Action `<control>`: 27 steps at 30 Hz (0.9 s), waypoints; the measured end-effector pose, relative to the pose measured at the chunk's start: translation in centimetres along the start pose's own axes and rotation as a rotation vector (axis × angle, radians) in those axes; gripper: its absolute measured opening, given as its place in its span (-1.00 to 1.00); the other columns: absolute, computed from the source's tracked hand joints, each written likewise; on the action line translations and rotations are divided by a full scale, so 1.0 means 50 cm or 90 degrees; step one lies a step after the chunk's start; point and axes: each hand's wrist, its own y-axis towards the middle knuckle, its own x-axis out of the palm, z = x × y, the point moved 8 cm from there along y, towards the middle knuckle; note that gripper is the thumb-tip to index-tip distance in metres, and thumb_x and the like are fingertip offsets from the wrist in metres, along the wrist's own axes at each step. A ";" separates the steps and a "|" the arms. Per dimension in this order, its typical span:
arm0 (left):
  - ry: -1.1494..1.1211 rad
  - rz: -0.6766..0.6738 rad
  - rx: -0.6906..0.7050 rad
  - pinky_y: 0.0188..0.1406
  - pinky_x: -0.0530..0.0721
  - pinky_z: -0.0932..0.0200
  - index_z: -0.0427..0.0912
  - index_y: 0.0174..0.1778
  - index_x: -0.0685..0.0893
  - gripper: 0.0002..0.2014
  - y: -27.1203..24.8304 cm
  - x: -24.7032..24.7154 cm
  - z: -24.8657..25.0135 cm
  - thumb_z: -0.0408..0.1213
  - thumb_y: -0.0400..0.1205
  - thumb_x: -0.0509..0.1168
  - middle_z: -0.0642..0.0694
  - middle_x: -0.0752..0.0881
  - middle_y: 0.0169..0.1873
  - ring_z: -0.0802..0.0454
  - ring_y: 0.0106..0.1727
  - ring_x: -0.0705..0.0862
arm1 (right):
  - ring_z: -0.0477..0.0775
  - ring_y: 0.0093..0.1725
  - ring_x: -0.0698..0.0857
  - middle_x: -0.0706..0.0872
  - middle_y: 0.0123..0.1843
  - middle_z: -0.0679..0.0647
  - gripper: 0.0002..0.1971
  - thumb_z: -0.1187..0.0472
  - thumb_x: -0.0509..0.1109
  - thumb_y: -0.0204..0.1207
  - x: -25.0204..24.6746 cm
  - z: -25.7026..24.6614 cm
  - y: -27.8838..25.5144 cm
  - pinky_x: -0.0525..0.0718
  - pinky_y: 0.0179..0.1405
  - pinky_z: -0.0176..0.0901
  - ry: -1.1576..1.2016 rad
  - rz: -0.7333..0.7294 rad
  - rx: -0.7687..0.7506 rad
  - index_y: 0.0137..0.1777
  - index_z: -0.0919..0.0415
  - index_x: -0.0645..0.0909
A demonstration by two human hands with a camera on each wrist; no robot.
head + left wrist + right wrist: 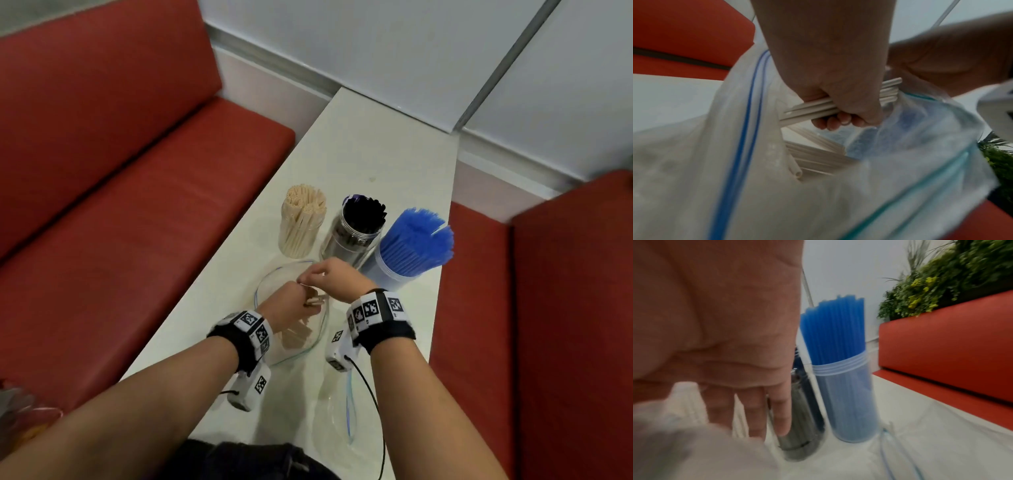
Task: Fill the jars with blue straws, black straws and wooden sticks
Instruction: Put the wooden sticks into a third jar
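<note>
Three clear jars stand in a row on the white table [376, 144]: one with wooden sticks [301, 222], one with black straws [358, 228], one with blue straws [411, 243] [840, 369]. In front of them lies an open clear zip bag [291, 349] [900, 170] holding more wooden sticks [818, 154]. My left hand [291, 303] [830, 100] is inside the bag's mouth and grips a small bundle of wooden sticks [809, 112]. My right hand [329, 277] [748, 386] pinches the bag's far rim and holds it up.
A second clear zip bag [342, 411] lies flat near the table's front edge. Red bench seats [120, 205] flank the table on both sides. A green plant [941, 280] stands behind the right bench. A wall closes the table's far end.
</note>
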 end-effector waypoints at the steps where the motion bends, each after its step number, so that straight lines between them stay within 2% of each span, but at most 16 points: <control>1: 0.010 0.034 0.007 -0.28 0.49 0.15 -0.27 -0.29 0.64 -0.84 -0.005 -0.009 0.000 -0.36 0.61 0.37 -0.02 0.60 -0.41 0.10 -0.34 0.54 | 0.12 0.23 0.74 0.83 0.18 0.10 -0.77 0.12 0.39 0.70 -0.004 0.022 -0.009 0.63 0.29 -0.01 -0.019 0.030 0.027 0.14 0.17 0.85; 3: -0.007 0.076 0.049 -0.32 0.38 0.12 -0.15 -0.39 0.56 -0.76 -0.015 -0.017 0.009 -0.36 0.58 0.38 0.07 0.51 -0.50 0.20 -0.41 0.47 | 0.13 0.30 0.70 0.81 0.26 0.11 -0.76 0.08 0.37 0.71 -0.010 0.056 -0.025 0.60 0.34 0.00 -0.051 0.070 0.059 0.19 0.15 0.82; 5: -0.079 0.102 0.069 -0.34 0.32 0.14 -0.08 -0.44 0.46 -0.69 -0.024 -0.023 0.019 -0.34 0.60 0.37 0.09 0.42 -0.54 0.21 -0.46 0.38 | 0.09 0.34 0.67 0.79 0.31 0.09 -0.75 0.10 0.38 0.72 -0.008 0.079 -0.040 0.53 0.33 -0.08 -0.031 0.093 0.065 0.25 0.14 0.80; 7: -0.192 0.131 0.066 -0.41 0.31 0.16 -0.11 -0.45 0.47 -0.65 -0.035 -0.039 0.038 -0.17 0.64 0.36 0.08 0.42 -0.53 0.15 -0.47 0.36 | 0.08 0.28 0.69 0.80 0.25 0.11 -0.76 0.13 0.39 0.71 -0.002 0.095 -0.053 0.54 0.28 -0.08 0.021 0.119 0.064 0.23 0.18 0.80; 9: -0.281 0.173 0.047 -0.46 0.32 0.19 -0.06 -0.44 0.48 -0.62 -0.039 -0.065 0.070 0.02 0.64 0.34 0.09 0.43 -0.55 0.13 -0.49 0.37 | 0.06 0.13 0.73 0.82 0.11 0.08 -0.82 0.18 0.36 0.71 0.000 0.107 -0.070 0.62 0.22 -0.03 0.157 0.171 0.063 0.09 0.15 0.81; 10: -0.326 0.194 0.031 -0.48 0.34 0.20 -0.04 -0.44 0.48 -0.62 -0.039 -0.084 0.087 0.05 0.62 0.34 0.08 0.43 -0.57 0.12 -0.53 0.36 | 0.04 0.06 0.75 0.82 0.07 0.07 -0.81 0.21 0.33 0.72 0.002 0.112 -0.079 0.67 0.17 -0.02 0.264 0.201 0.068 0.02 0.12 0.79; 13: -0.529 0.219 0.021 -0.57 0.31 0.21 -0.03 -0.51 0.47 -0.61 -0.033 -0.146 0.159 -0.09 0.61 0.39 0.04 0.37 -0.66 0.04 -0.64 0.27 | 0.07 -0.07 0.83 0.81 0.04 0.12 -0.76 0.20 0.25 0.77 0.024 0.118 -0.097 0.79 0.01 -0.06 0.584 0.243 0.094 -0.01 0.18 0.75; 16: -0.677 0.213 0.145 -0.63 0.23 0.27 -0.05 -0.64 0.34 -0.51 -0.040 -0.211 0.259 -0.25 0.57 0.39 0.00 0.26 -0.73 0.05 -0.70 0.16 | 0.15 -0.12 0.84 0.80 0.00 0.20 -0.65 0.01 0.23 0.79 0.052 0.106 -0.108 0.79 0.10 0.09 0.803 0.209 0.135 0.10 0.28 0.71; 19: -0.733 0.186 0.240 -0.64 0.21 0.27 -0.06 -0.67 0.29 -0.50 -0.054 -0.240 0.334 -0.31 0.55 0.36 0.01 0.20 -0.77 0.06 -0.73 0.12 | 0.40 0.10 0.81 0.76 0.19 0.37 -0.44 -0.12 0.17 0.80 0.080 0.068 -0.117 0.79 0.12 0.31 1.026 0.112 0.144 0.33 0.44 0.61; 21: -0.723 0.167 0.251 -0.63 0.19 0.23 -0.07 -0.67 0.29 -0.51 -0.063 -0.234 0.357 -0.33 0.55 0.34 -0.01 0.20 -0.77 0.06 -0.72 0.12 | 0.46 0.23 0.75 0.71 0.33 0.41 -0.38 -0.18 0.15 0.78 0.077 0.028 -0.127 0.75 0.16 0.38 1.132 0.052 0.099 0.36 0.44 0.61; 23: -0.689 0.162 0.235 -0.60 0.14 0.16 -0.09 -0.65 0.29 -0.51 -0.070 -0.214 0.362 -0.35 0.56 0.33 -0.04 0.21 -0.76 0.05 -0.70 0.13 | 0.44 0.24 0.77 0.71 0.35 0.42 -0.37 -0.19 0.14 0.78 0.056 -0.002 -0.133 0.75 0.22 0.40 1.198 0.028 0.034 0.37 0.42 0.63; 25: -0.655 0.163 0.214 -0.56 0.12 0.05 -0.10 -0.64 0.31 -0.52 -0.078 -0.193 0.361 -0.36 0.58 0.33 -0.06 0.23 -0.74 0.04 -0.66 0.16 | 0.37 0.29 0.77 0.71 0.37 0.39 -0.41 -0.18 0.11 0.81 0.033 -0.022 -0.140 0.74 0.29 0.31 1.211 0.026 -0.023 0.41 0.35 0.64; 27: -0.635 0.158 0.193 -0.54 0.18 0.06 -0.09 -0.63 0.32 -0.52 -0.082 -0.177 0.359 -0.35 0.59 0.34 -0.06 0.25 -0.72 0.02 -0.64 0.18 | 0.32 0.40 0.72 0.70 0.43 0.33 -0.35 -0.25 0.04 0.80 0.019 -0.028 -0.145 0.65 0.42 0.28 1.183 0.027 -0.060 0.42 0.28 0.67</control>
